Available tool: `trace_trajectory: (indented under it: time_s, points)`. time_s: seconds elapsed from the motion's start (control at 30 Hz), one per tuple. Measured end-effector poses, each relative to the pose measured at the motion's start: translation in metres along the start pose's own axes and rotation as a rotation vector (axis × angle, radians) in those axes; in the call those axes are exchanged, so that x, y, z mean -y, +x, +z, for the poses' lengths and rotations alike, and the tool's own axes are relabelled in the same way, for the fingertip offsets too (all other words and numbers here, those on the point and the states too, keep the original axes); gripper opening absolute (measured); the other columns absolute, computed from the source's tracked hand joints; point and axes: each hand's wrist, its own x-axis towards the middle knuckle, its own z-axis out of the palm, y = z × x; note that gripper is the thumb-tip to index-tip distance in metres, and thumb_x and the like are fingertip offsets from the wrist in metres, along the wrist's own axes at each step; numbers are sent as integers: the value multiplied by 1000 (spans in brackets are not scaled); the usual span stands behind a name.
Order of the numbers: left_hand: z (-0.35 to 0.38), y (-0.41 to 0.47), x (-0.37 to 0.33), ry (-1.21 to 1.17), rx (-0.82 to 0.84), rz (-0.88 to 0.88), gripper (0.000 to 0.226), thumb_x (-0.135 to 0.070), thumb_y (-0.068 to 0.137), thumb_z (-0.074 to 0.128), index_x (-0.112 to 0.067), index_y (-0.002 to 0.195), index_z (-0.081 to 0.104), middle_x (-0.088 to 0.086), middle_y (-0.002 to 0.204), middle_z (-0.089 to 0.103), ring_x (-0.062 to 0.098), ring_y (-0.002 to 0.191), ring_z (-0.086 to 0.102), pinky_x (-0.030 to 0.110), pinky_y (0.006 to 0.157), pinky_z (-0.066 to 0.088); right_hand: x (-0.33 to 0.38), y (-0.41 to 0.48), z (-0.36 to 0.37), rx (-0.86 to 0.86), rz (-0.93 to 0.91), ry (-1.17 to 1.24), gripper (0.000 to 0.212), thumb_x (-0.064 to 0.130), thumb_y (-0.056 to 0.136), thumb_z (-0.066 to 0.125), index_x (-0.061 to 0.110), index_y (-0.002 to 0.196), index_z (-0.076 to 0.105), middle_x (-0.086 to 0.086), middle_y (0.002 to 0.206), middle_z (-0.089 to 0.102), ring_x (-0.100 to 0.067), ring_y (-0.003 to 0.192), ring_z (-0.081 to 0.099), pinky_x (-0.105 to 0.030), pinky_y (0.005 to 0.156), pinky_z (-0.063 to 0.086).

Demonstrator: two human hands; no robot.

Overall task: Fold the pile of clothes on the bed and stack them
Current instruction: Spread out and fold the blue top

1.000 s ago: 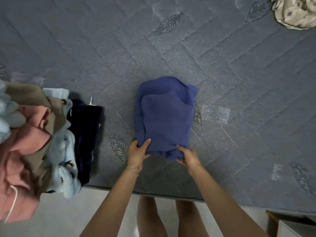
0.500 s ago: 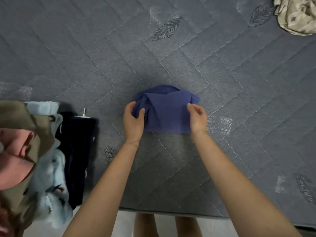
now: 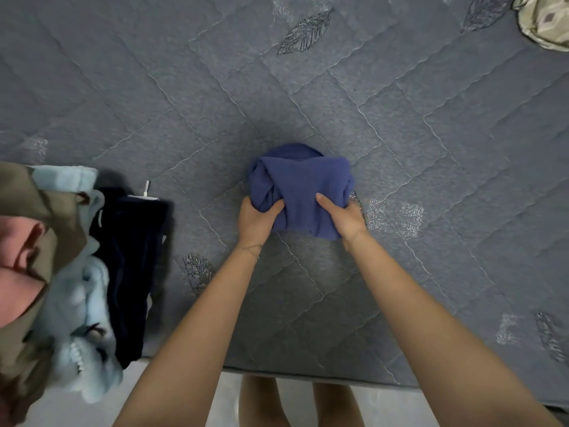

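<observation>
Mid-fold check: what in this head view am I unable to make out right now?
1. Head view: the fingers of the left hand and right hand are tucked under the blue garment they grip; only the thumbs show.
2. Head view: the pile of clothes is cut off by the left edge and blurred, so the item count is unclear.
3. Head view: the patterned cloth is cut off by the top right corner, so what it is cannot be told.

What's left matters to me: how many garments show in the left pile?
4: olive garment on top, pink garment inside it, light blue garment beside, navy garment rightmost. More may be hidden.
</observation>
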Motion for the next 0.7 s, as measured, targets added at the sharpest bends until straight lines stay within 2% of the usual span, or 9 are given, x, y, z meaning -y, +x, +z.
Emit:
trace_trajectory:
  time_s: [0.1, 0.17, 0.23, 0.3, 0.43, 0.53, 0.6, 0.7]
  points:
    - [-6, -21, -9, -17, -8, 32, 24, -14, 83, 77, -7, 102, 64, -4, 93, 66, 6, 84, 62, 29, 79, 53, 10, -23, -7, 9, -65, -18, 19, 29, 87, 73, 12, 89, 66, -3, 88, 68, -21, 87, 65, -31, 80, 54]
    - [-14, -46, -25, -119, 9, 28, 13, -11, 86, 74, -11, 96, 65, -3, 90, 67, 7, 81, 63, 26, 73, 54, 21, -45, -16, -17, -119, -8, 20, 28, 88, 72, 14, 77, 63, 0, 78, 66, -22, 83, 65, -29, 74, 54]
    - [-24, -74, -43, -225, 19, 17, 10, -13, 88, 72, -17, 93, 65, -1, 93, 69, 10, 84, 66, 22, 69, 55, 33, -69, -28, -10, -125, 17, 21, 31, 87, 72, 14, 79, 64, -2, 82, 69, -23, 85, 67, -34, 79, 56]
    - [-42, -110, -66, -295, 13, 50, 10, -16, 89, 71, -16, 99, 67, 5, 100, 71, 18, 92, 68, 28, 74, 57, 53, -105, -43, 12, -142, 49, 21, 33, 88, 72, 14, 80, 64, -2, 84, 69, -22, 85, 67, -36, 82, 55]
    - [-83, -190, -114, -347, -31, 143, 13, -18, 90, 71, -16, 103, 69, 6, 103, 73, 23, 96, 70, 35, 77, 57, 94, -186, -68, 98, -219, 101, 18, 32, 89, 71, 16, 81, 66, 0, 85, 69, -17, 80, 66, -23, 66, 53]
    - [-115, -247, -141, -414, -17, 203, 24, -19, 91, 68, -12, 114, 68, 9, 112, 72, 26, 102, 70, 45, 86, 58, 120, -248, -78, 168, -300, 74, 16, 33, 88, 71, 17, 86, 68, -1, 92, 72, -19, 86, 69, -30, 76, 55]
    - [-135, -279, -154, -465, -14, 243, 26, -18, 92, 67, -14, 117, 67, 6, 115, 72, 24, 105, 69, 44, 88, 57, 132, -285, -79, 202, -359, 64, 14, 32, 89, 70, 18, 87, 69, 0, 91, 73, -18, 86, 70, -32, 78, 55]
    - [-166, -316, -168, -539, -3, 307, 27, -17, 94, 65, -17, 121, 66, 2, 118, 71, 22, 109, 68, 36, 84, 57, 146, -336, -73, 250, -424, 75, 12, 27, 90, 69, 15, 91, 69, 1, 90, 73, -16, 83, 69, -25, 69, 54]
